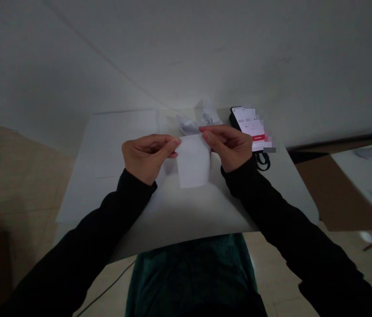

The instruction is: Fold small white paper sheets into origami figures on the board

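Observation:
A small white piece of paper hangs upright above the table, held by its top corners. My left hand pinches the top left corner between thumb and fingers. At the top right corner, my right hand grips the paper in the same way. Behind the hands, folded white paper pieces rest near the wall. Large white sheets lie flat on the left part of the table, partly covered by my left hand and sleeve.
A phone showing a timer leans at the back right of the white table, with a black cable loop beside it. The wall rises behind. Another table stands at the right.

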The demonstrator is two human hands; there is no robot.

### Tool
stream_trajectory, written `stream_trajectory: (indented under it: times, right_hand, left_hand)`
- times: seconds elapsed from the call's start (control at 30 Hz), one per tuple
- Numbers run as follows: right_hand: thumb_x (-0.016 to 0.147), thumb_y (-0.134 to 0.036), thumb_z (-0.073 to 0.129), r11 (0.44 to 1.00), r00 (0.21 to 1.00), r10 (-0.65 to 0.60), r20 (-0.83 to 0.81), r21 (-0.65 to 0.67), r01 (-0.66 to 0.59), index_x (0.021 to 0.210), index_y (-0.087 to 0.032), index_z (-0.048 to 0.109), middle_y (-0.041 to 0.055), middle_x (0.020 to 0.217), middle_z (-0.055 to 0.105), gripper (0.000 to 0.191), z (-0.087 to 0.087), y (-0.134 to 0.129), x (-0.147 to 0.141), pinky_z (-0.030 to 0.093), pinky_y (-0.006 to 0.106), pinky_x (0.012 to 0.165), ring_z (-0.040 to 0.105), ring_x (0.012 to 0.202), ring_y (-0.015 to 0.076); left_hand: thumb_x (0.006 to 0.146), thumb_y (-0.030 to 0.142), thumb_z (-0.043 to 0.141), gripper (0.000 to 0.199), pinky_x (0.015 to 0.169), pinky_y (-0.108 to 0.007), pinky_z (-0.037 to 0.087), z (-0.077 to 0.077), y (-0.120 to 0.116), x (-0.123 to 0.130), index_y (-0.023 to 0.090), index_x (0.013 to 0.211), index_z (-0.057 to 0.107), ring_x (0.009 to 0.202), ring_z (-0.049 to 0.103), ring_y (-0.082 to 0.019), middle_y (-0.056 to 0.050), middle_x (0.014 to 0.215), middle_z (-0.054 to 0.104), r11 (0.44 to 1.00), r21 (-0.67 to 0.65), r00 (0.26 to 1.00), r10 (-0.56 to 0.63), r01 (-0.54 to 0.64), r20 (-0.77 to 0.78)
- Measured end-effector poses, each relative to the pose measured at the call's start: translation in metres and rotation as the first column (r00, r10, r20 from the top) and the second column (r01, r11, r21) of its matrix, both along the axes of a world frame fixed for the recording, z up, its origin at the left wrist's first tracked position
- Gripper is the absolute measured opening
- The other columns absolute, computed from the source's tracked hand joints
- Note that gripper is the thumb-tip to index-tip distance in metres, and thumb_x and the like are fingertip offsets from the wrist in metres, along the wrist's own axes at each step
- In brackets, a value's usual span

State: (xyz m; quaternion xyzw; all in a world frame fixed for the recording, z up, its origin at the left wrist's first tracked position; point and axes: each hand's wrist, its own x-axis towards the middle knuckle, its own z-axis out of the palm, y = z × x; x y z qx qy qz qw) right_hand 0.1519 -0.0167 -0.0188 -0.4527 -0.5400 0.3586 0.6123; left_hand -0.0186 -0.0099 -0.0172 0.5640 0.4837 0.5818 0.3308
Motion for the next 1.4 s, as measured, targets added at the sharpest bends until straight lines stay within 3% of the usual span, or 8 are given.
stream_trajectory:
  times: [0.17, 0.4, 0.57, 0.8, 1.0, 1.2, 1.3, 1.4]
  right_hand:
    - [0.075, -0.037, 0.072, 0.999, 0.999, 0.035, 0.029, -0.029, -0.034, 0.081, -0.02, 0.072, 0.001, 0.073, 0.073, 0.018, 0.004, 0.001, 0.009, 0.057, 0.029, 0.063, 0.066, 0.063, 0.0122]
    - [0.075, -0.044, 0.07, 0.997, 0.997, -0.08, 0.017, -0.01, 0.08, 0.084, -0.021, 0.071, 0.001, 0.071, 0.07, 0.025, -0.003, 0.004, 0.005, 0.055, 0.028, 0.061, 0.064, 0.064, 0.0133]
    - [0.076, -0.052, 0.066, 0.989, 0.996, 0.085, 0.017, -0.124, -0.082, 0.084, -0.019, 0.071, -0.0029, 0.059, 0.06, 0.034, -0.01, 0.007, 0.005, 0.046, 0.023, 0.049, 0.053, 0.052, 0.009]
    - [0.076, -0.05, 0.066, 0.99, 0.997, 0.031, 0.076, -0.137, -0.021, 0.071, -0.017, 0.069, -0.0034, 0.057, 0.053, 0.033, -0.004, 0.003, 0.005, 0.037, 0.022, 0.047, 0.044, 0.052, 0.0074]
    - [0.074, -0.057, 0.065, 0.968, 0.982, 0.184, 0.034, -0.181, -0.175, 0.061, -0.017, 0.063, -0.0059, 0.049, 0.041, 0.042, -0.013, 0.006, -0.001, 0.029, 0.021, 0.042, 0.033, 0.046, 0.0057]
    - [0.071, -0.059, 0.067, 0.964, 0.987, 0.16, -0.007, -0.215, -0.158, 0.054, -0.017, 0.058, -0.0069, 0.046, 0.037, 0.046, -0.018, 0.006, -0.004, 0.027, 0.021, 0.04, 0.03, 0.044, 0.0049]
    - [0.068, -0.058, 0.069, 0.927, 0.976, 0.205, -0.067, -0.305, -0.216, 0.061, -0.017, 0.064, -0.0055, 0.048, 0.046, 0.042, -0.023, 0.006, -0.003, 0.033, 0.021, 0.041, 0.038, 0.044, 0.0057]
    - [0.065, -0.056, 0.072, 0.92, 0.97, 0.208, -0.125, -0.311, -0.238, 0.066, -0.017, 0.068, -0.0053, 0.049, 0.05, 0.039, -0.029, 0.008, -0.003, 0.039, 0.021, 0.041, 0.041, 0.044, 0.0058]
  left_hand:
    - [0.066, 0.025, 0.08, 0.007, 0.047, -0.017, 0.059, 0.003, -0.006, 0.003, 0.022, 0.07, 0.075, 0.047, 0.064, -0.009, 0.003, 0.061, 0.07, 0.999, 0.033, 0.999, 0.024, -0.022, -0.043]
    - [0.066, 0.027, 0.08, 0.01, 0.052, -0.019, 0.061, 0.006, -0.016, 0.007, 0.02, 0.071, 0.074, 0.051, 0.066, -0.011, 0.002, 0.064, 0.071, 0.997, 0.051, 0.997, 0.057, -0.054, -0.06]
    - [0.067, 0.027, 0.08, 0.011, 0.051, -0.019, 0.061, 0.003, -0.01, 0.004, 0.02, 0.072, 0.074, 0.051, 0.066, -0.01, 0.002, 0.063, 0.071, 0.996, 0.039, 0.996, 0.085, -0.084, -0.022]
    - [0.067, 0.03, 0.079, 0.014, 0.05, -0.019, 0.061, -0.002, -0.004, 0.005, 0.018, 0.071, 0.075, 0.049, 0.065, -0.01, 0.001, 0.061, 0.07, 0.997, -0.015, 0.997, 0.07, -0.07, 0.026]
    - [0.066, 0.031, 0.08, 0.015, 0.051, -0.019, 0.062, -0.005, 0.003, 0.0, 0.019, 0.071, 0.074, 0.049, 0.065, -0.009, 0.001, 0.061, 0.07, 0.992, -0.021, 0.991, 0.122, -0.121, 0.055]
    - [0.065, 0.03, 0.081, 0.014, 0.052, -0.02, 0.062, -0.003, 0.007, -0.002, 0.019, 0.068, 0.073, 0.05, 0.064, -0.009, 0.002, 0.061, 0.069, 0.991, -0.031, 0.991, 0.129, -0.128, 0.038]
    - [0.064, 0.03, 0.082, 0.015, 0.051, -0.02, 0.062, -0.002, 0.009, -0.004, 0.019, 0.068, 0.072, 0.048, 0.063, -0.008, 0.003, 0.06, 0.068, 0.986, -0.024, 0.984, 0.169, -0.168, 0.05]
    - [0.063, 0.03, 0.082, 0.014, 0.051, -0.02, 0.062, -0.003, 0.012, -0.006, 0.02, 0.067, 0.072, 0.048, 0.063, -0.009, 0.003, 0.061, 0.069, 0.985, -0.012, 0.984, 0.175, -0.175, 0.04]
